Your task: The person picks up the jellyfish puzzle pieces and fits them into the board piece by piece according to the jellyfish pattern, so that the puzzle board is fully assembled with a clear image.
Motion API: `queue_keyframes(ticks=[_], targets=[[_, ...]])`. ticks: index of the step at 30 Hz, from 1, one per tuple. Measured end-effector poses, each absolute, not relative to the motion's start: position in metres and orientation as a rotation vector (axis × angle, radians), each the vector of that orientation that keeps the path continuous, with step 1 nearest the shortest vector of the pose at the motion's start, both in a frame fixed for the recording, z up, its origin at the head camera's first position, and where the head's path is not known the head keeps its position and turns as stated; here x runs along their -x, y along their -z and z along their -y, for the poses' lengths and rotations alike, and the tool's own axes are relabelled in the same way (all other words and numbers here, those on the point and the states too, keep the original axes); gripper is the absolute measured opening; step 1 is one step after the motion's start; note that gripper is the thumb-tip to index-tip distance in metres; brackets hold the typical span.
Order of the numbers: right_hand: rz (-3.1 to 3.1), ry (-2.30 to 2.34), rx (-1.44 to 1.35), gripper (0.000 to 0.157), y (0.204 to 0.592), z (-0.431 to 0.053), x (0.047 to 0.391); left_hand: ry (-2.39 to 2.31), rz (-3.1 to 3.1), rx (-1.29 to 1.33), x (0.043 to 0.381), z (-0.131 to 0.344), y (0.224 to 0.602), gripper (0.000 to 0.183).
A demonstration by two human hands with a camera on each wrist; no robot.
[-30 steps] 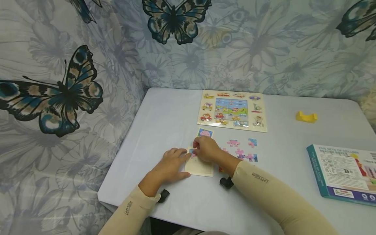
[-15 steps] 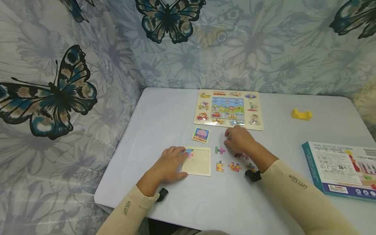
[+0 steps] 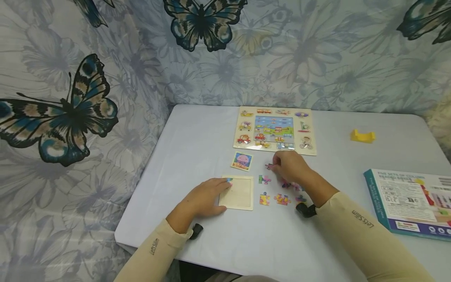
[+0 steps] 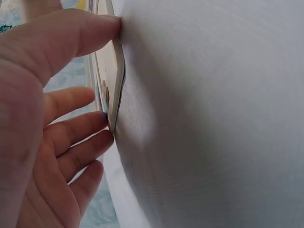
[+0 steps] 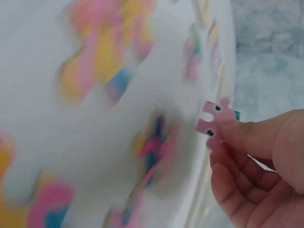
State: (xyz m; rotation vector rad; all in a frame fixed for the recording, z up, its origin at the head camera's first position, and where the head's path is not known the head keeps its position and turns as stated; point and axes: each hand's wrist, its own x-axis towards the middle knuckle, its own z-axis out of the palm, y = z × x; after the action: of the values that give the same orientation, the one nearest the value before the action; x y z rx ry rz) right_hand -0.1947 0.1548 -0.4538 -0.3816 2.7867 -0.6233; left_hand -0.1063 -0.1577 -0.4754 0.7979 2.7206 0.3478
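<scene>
My left hand [image 3: 204,197] rests at the left side of a pale wooden puzzle tray [image 3: 243,196], its fingers spread. In the left wrist view, the thumb and fingertips touch the edge of the tray [image 4: 113,71]. A blue and pink puzzle piece [image 3: 230,181] lies in the tray's upper left corner, partly covered by the fingers. My right hand [image 3: 290,166] pinches a pink puzzle piece [image 5: 217,122] with two black eyes between thumb and index finger. Below that hand lie several loose puzzle pieces [image 3: 282,199], some hidden by it.
A small jellyfish picture card [image 3: 242,161] lies behind the tray. Farther back is a vehicle puzzle board [image 3: 239,147]. A yellow plastic stand [image 3: 363,136] sits at the back right, and a flat box [image 3: 405,201] lies on the right.
My right hand has left the tray, moved right to the loose pieces, and now pinches the pink piece. The left hand stays by the tray, its fingers shifting slightly over the corner piece.
</scene>
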Motion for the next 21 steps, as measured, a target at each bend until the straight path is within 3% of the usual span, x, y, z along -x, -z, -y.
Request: queue_keyframes(ticks=[12,21], targets=[[-2.430,0.908,0.451,0.013,0.457,-0.072,0.182,-0.289,-2.734,-0.872,0.109,0.158,0.476,0.073],[-2.440,0.866,0.412,0.009,0.465,-0.056,0.187,-0.290,-2.712,-0.839,0.110,0.156,0.475,0.070]])
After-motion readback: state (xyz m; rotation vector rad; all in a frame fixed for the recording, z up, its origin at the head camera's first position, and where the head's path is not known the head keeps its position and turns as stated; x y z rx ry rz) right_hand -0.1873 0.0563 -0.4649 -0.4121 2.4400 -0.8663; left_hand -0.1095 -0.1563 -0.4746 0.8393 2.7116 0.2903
